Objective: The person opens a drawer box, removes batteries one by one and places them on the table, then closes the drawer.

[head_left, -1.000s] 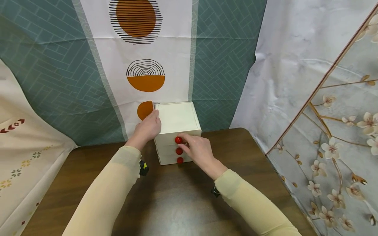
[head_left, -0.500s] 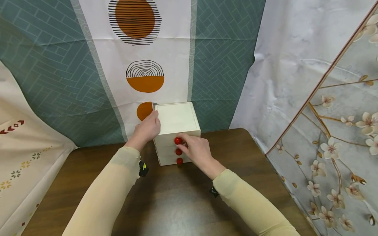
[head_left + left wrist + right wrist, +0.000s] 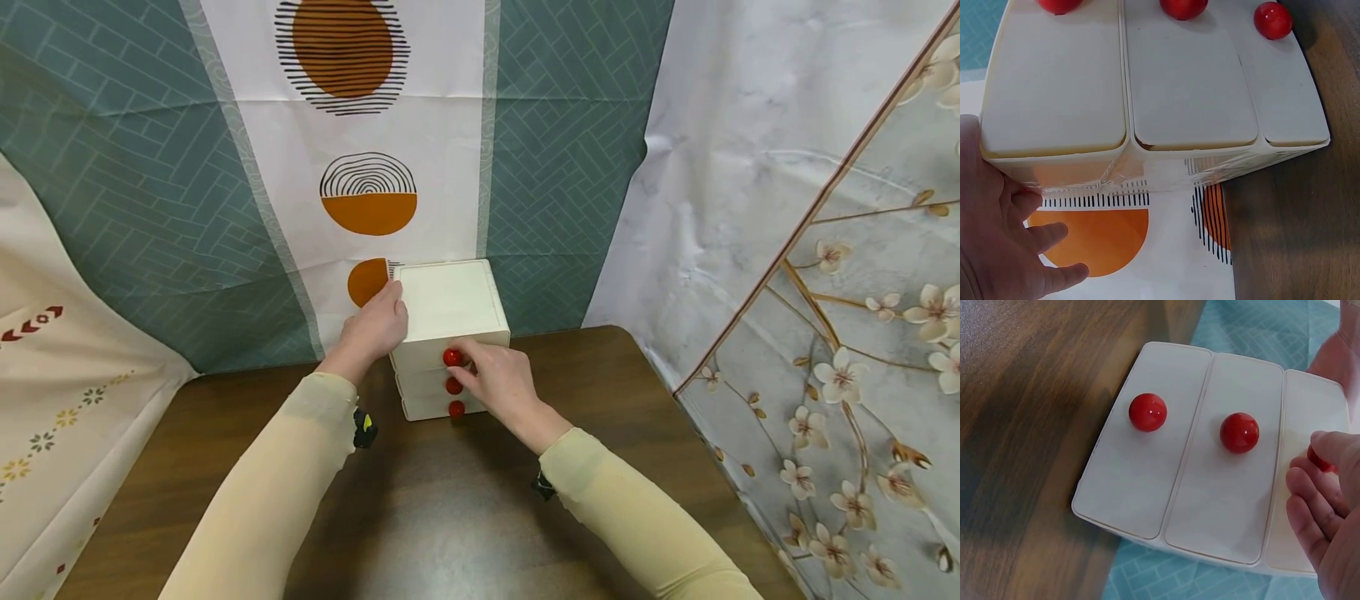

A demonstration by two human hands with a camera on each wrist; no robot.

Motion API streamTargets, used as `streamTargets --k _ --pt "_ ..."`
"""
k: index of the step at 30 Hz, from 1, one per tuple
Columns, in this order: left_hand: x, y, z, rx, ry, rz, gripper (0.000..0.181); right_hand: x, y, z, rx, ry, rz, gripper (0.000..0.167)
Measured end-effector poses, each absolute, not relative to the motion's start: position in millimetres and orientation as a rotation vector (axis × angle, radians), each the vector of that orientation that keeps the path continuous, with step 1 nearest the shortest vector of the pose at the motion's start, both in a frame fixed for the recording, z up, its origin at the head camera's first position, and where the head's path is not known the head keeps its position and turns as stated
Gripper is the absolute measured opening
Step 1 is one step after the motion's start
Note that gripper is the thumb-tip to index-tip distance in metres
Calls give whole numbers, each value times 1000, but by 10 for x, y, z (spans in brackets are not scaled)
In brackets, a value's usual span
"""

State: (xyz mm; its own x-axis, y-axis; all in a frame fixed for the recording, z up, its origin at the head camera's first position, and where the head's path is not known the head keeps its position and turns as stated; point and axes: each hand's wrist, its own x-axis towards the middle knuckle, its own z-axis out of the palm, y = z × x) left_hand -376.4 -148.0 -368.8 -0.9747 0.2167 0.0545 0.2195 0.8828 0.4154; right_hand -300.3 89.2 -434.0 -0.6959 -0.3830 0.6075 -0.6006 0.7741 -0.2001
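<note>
A white three-drawer cabinet (image 3: 450, 300) stands against the back cloth, its drawers closed, with a red knob on each front. At its upper left edge, my left hand (image 3: 372, 327) rests with the thumb by the top; in the left wrist view the fingers of this hand (image 3: 997, 231) are spread loosely beside the side wall. My right hand (image 3: 507, 385) pinches the top red knob (image 3: 452, 357) between thumb and finger. The middle knob (image 3: 454, 386) and bottom knob (image 3: 457, 408) are untouched. In the right wrist view my right hand (image 3: 1335, 500) partly hides the top knob (image 3: 1319, 460).
The cabinet stands at the back of a dark wooden table (image 3: 450, 508). Behind it hangs a green and white patterned cloth (image 3: 570, 167). A floral cloth (image 3: 847, 400) borders the table on the right, and a cream cloth (image 3: 67, 400) on the left.
</note>
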Motion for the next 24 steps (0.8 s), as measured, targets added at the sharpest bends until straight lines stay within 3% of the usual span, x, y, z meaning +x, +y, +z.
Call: streamTargets --k 24 --pt "-3776 -1492 -3677 -367 -3040 -680 64 -3019 881 -4358 746 -2408 570 23"
